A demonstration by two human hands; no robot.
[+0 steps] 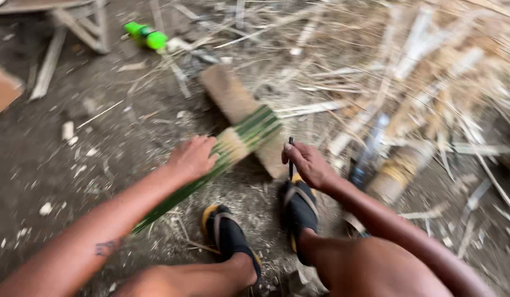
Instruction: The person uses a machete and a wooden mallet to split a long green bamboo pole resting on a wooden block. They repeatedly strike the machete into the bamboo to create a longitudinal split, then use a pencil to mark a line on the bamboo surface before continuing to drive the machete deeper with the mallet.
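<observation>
My left hand (192, 158) grips a bundle of thin green bamboo strips (247, 135) whose cut ends rest on a brown wooden block (233, 99) lying on the dirt floor. The bundle runs back under my left forearm. My right hand (309, 165) holds a thin dark tool (290, 157) upright, just right of the strips' ends. Both my feet, in black and yellow sandals (299, 212), are planted on the ground below the hands.
A large blade with a yellowish handle (384, 165) lies to the right of my right hand. Heaps of pale bamboo shavings and splints (431, 71) cover the right side. A green bottle (147, 34) lies at the top left near wooden slats (82, 25).
</observation>
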